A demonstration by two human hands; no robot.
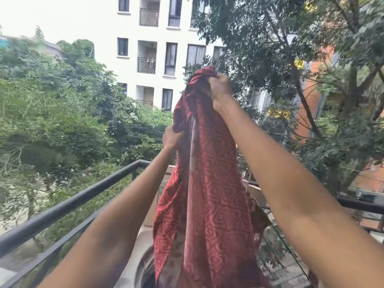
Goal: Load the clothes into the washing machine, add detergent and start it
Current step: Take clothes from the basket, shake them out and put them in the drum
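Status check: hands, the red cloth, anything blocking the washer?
Both hands, left hand and right hand, gripping red cloth. Hanging over washer opening. Nothing blocking.

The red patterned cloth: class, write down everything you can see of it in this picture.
The red patterned cloth is a long, thin-looking fabric with a paler geometric print and a plain lighter band running down it. It hangs bunched and creased, held up high. The right hand grips its gathered top; the left hand clutches an edge lower down. Its lower end drops toward the round opening of the washing machine beside the balcony railing; the very bottom is out of frame.
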